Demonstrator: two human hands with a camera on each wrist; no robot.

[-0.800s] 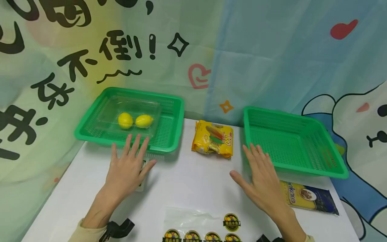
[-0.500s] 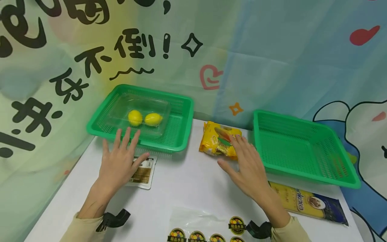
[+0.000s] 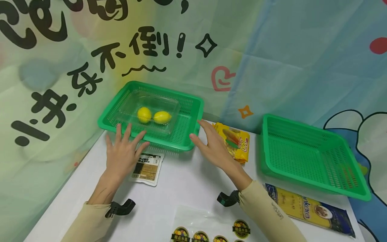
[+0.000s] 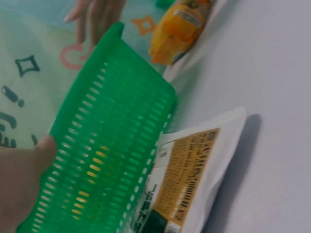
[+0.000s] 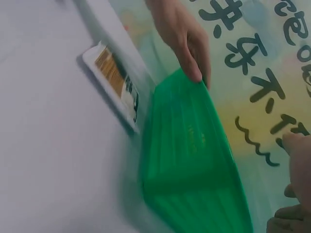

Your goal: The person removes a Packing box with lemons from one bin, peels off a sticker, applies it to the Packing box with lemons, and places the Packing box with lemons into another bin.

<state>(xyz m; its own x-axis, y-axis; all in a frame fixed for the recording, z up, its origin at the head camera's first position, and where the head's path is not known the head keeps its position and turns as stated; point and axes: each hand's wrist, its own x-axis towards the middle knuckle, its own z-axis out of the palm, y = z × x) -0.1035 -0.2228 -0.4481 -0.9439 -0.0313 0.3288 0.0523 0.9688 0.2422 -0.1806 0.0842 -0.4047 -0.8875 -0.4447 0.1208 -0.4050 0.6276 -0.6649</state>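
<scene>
Found the left hand (image 3: pixel 122 154) flat on the surface (image 3: pixel 187 181), fingers straight and spread, fingertips touching the near rim of the left green basket (image 3: pixel 163 143). Found the right hand (image 3: pixel 211 144) likewise straight-fingered and clasping nothing, with its tips at the same basket's near right corner. Could not tell from the head view whether it was touching or just beside. Noted the basket at the back left of the surface against the printed curtain, holding a clear plastic box (image 3: pixel 151 101) with two lemons (image 3: pixel 144 115) inside.

Judged the main risks as follows:

- Saw no grip on the basket at either side, only fingertip contact. Judged an uneven push or lift likely to skew or tip it, rolling the lemons and sliding the light box against a wall.
- Saw a small sachet (image 3: pixel 147 168) part-tucked under the near rim beside the left hand. Judged it likely to be dragged, creased or swept along by any slide of the basket.
- Saw a yellow snack packet (image 3: pixel 234 143) just beside the right wrist. Judged a nudge from the forearm enough to shove it toward the right green basket (image 3: pixel 302 154).
- Saw the basket's far edge close to the curtain. Judged a snag there possible.

Noted also a blue and yellow packet (image 3: pixel 308 210) and a sticker sheet (image 3: pixel 199 232) nearer the person, well apart from both hands.
</scene>
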